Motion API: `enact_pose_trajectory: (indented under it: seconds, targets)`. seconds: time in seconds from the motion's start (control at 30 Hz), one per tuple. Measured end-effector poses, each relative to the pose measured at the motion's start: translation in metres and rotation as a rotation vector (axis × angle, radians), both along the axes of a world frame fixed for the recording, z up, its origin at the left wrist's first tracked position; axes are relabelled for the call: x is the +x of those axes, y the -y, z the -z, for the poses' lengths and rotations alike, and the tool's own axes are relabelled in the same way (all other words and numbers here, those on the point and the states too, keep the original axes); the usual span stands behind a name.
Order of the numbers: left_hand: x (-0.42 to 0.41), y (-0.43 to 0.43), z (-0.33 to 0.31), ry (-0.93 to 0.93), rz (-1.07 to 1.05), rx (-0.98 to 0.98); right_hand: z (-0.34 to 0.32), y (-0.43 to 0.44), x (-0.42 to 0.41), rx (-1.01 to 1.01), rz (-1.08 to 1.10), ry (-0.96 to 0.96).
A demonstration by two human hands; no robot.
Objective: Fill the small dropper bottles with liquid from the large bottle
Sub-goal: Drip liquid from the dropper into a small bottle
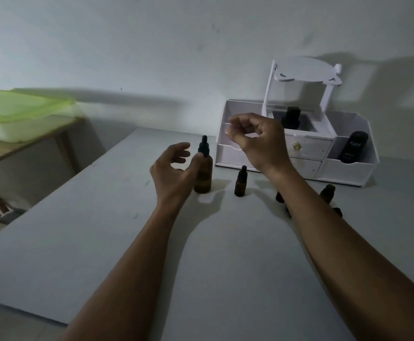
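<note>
Head view: upright at frame centre, the large bottle (203,169) is flanked by the open left hand (174,168), thumb touching; the right hand (255,139), loosely curled and empty, is raised above the small bottles (240,182).

Both hands (174,166) (255,139) raised, empty

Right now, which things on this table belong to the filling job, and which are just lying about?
For the job:
large dropper bottle
small dropper bottle
two more small bottles partly behind the right forearm

Lying about:
white organiser
black bottles in it
green-lidded box
</note>
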State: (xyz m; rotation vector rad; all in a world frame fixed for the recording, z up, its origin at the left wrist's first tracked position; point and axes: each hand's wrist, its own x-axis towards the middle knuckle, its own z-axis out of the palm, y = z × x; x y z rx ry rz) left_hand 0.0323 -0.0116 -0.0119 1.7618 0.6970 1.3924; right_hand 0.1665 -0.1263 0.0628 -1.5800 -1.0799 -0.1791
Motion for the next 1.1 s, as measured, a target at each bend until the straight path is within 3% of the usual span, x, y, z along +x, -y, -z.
enact_pose_trajectory:
  seconds: [0.17, 0.27, 0.83, 1.1]
  targets:
    - [-0.002, -0.024, 0.016, -0.184, 0.307, -0.239, 0.009, -0.033, -0.012, -0.160, -0.043, -0.069]
    - [0.000, -0.025, 0.018, -0.211, 0.388, -0.284, 0.017, -0.047, -0.016, -0.208, -0.032, -0.086]
    - [0.002, -0.025, 0.021, -0.229, 0.405, -0.281, 0.023, -0.061, -0.018, -0.117, 0.059, 0.011]
    - [-0.004, -0.027, 0.023, -0.222, 0.415, -0.270, -0.022, -0.046, -0.023, -0.002, -0.065, -0.022]
